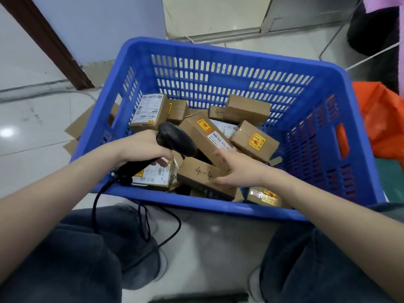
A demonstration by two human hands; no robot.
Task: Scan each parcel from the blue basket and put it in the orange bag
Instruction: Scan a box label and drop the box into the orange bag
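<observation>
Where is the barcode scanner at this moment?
In the head view, the black scanner is gripped by the left hand over the left front part of the blue basket, just above the parcels, with the right hand nearby.

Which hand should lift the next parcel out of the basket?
Right. The right hand is open and already reaching over the box marked 4-4 in the blue basket; the orange bag lies on its side. The left hand grips the scanner.

Bare forearms (65,184), no sleeves in view; dark blue-grey jeans (72,263) and pale shoes (254,283).
</observation>
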